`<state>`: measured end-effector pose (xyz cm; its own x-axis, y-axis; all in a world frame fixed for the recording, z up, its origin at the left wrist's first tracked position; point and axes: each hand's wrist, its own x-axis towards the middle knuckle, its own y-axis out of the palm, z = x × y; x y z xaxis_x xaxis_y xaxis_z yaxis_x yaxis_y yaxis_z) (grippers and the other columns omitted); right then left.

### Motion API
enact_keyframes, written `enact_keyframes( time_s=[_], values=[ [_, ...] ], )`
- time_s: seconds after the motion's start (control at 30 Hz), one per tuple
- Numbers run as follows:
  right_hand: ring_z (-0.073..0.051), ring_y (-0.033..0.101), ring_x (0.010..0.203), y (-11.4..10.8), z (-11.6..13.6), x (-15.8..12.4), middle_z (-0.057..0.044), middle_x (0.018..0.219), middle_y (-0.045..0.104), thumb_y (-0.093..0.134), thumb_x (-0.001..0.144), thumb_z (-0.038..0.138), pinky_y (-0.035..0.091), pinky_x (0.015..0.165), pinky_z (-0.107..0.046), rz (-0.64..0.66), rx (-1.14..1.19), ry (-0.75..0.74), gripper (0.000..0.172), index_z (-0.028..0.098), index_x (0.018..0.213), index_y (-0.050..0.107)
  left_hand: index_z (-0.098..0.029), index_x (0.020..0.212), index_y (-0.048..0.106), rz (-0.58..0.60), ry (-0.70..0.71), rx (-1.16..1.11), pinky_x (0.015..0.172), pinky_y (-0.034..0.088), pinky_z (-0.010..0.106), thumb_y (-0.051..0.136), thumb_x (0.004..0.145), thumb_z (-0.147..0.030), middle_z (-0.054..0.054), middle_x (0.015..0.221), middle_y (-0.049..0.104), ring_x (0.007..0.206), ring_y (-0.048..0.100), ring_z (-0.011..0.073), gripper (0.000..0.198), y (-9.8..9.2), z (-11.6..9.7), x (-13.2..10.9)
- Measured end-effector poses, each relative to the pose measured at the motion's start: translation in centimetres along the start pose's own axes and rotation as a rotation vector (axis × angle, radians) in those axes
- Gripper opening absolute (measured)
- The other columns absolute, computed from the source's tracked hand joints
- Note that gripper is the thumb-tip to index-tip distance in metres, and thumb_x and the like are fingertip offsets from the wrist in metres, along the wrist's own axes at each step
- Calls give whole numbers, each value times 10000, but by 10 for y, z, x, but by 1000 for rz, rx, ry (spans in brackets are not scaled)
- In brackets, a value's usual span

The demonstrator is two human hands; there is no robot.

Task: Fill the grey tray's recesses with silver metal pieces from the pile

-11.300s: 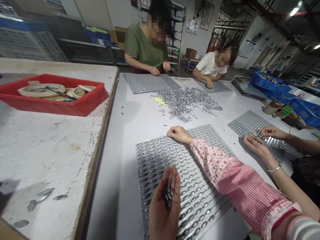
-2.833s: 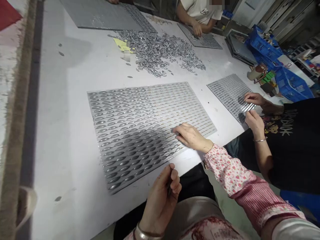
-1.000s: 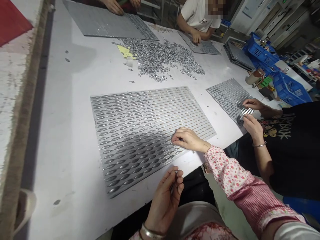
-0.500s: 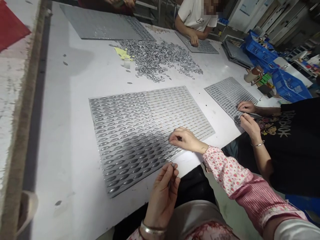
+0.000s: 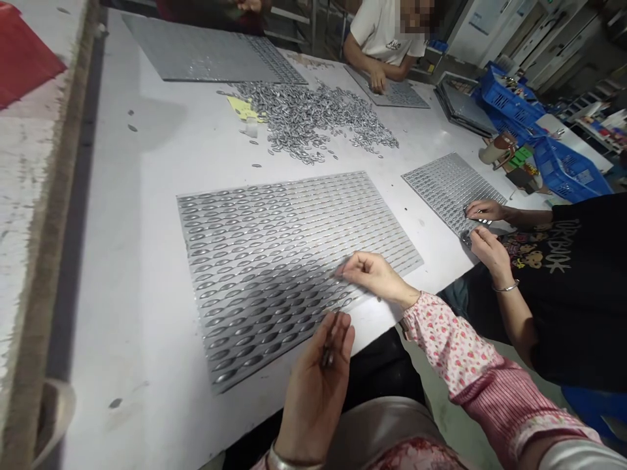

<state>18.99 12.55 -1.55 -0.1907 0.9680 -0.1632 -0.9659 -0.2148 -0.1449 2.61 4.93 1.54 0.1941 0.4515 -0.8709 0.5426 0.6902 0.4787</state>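
Observation:
A grey rectangular panel (image 5: 304, 225) lies on the white table in front of me, with rows of shiny leaf-shaped metal pieces (image 5: 232, 261) covering its left side and near edge. My right hand (image 5: 375, 277) is over the panel's near right part. Its thumb and forefinger pinch what looks like one such piece at the surface, mostly hidden by the fingertips. Just off the near edge, my left hand (image 5: 316, 385) is cupped palm up, with fingers curled around small dark metal pieces (image 5: 327, 356).
A heap of loose leaf-shaped pieces (image 5: 313, 117) lies beyond the panel, beside yellow paper (image 5: 242, 108). At right, a co-worker in a black shirt works on a smaller panel (image 5: 441, 189). Another person sits across the table. Blue crates (image 5: 563, 166) stand at far right.
My left hand has opened from a fingertip pinch into a cupped palm, showing pieces inside. The right hand has shifted slightly right, its fingertips staying at the panel.

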Motion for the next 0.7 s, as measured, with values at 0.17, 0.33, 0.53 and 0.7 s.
enact_keyframes(
  time_s=[0.17,0.33,0.53,0.7],
  values=[
    [-92,522,602,-14,4,15,7,697,627,646,834,333,391,574,-206,-19,-350,-80,197,149,784,595,-88,1095,641,69,-106,117,606,593,202,469,914,-57,114,887,719,673,686,115,252,-7,-4,-5],
    [-120,568,738,-16,14,24,-19,815,662,504,941,229,425,711,-238,167,-716,-266,149,163,906,633,-103,917,654,89,-70,174,461,519,143,470,918,-76,73,801,697,525,597,58,187,-17,1,0],
    [-193,531,937,-15,11,30,-83,966,638,444,953,181,418,853,-308,225,-1027,-379,174,168,1049,589,-90,959,674,175,-33,194,475,507,152,529,894,-93,26,733,634,552,572,61,159,-21,6,2],
    [-191,528,855,-20,7,33,-64,863,627,546,920,247,420,792,-293,229,-1053,-388,104,165,965,591,-100,1042,647,151,-50,206,538,540,171,505,886,-36,80,861,695,619,624,79,221,-26,8,9]
  ],
)
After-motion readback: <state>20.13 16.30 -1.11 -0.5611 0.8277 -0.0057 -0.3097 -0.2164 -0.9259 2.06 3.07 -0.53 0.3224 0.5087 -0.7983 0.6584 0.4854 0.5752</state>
